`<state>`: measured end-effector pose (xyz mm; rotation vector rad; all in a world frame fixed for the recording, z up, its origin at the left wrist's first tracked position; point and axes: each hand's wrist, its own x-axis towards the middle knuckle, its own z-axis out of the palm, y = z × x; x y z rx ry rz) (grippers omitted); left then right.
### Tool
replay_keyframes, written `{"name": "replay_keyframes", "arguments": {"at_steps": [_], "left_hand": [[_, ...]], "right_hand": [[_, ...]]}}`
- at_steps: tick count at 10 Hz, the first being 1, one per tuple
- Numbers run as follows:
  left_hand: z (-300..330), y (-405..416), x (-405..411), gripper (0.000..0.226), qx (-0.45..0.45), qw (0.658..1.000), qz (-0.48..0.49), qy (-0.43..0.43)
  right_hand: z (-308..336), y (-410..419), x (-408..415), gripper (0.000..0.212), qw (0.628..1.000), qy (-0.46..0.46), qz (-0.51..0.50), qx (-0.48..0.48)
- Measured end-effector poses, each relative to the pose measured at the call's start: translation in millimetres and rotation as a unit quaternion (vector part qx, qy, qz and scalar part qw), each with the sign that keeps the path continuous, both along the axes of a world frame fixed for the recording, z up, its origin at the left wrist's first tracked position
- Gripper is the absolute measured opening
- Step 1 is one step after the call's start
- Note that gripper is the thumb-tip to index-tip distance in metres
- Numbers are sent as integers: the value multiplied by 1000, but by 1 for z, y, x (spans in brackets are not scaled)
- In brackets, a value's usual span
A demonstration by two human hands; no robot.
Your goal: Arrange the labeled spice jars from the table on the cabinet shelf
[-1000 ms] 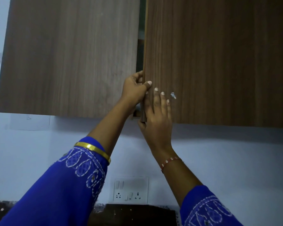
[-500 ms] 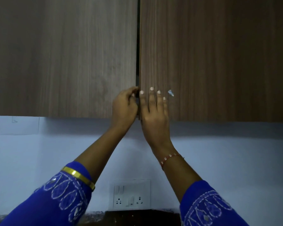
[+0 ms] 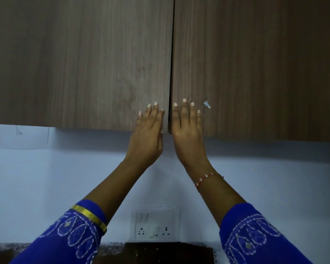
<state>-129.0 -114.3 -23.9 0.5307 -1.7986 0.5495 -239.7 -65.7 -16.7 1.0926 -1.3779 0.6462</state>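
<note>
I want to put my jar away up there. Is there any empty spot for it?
Not showing now. Both cabinet doors are shut, left hand and right hand flat beside the middle seam. Only bare wall lies below, around the switch plate.

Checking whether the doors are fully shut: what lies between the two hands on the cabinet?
In the head view, only the narrow dark seam where the two doors meet runs between the left hand and right hand; nothing else lies there.
</note>
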Motion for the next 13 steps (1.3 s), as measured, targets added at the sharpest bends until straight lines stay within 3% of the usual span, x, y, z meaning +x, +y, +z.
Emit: {"name": "replay_keyframes", "arguments": {"at_steps": [4,8,11,13], "left_hand": [[-8,-12,-5,62,-22,997,64,-29],[-19,-9,-5,75,16,988,138,-64],[-29,9,8,68,67,983,118,-120],[-35,28,22,59,69,989,78,-105]], "right_hand": [[-5,-8,-7,81,990,-43,75,107],[-17,-1,-5,73,986,-54,95,126],[-37,19,-1,71,977,-77,90,179],[-49,42,-1,61,985,-57,70,146]]}}
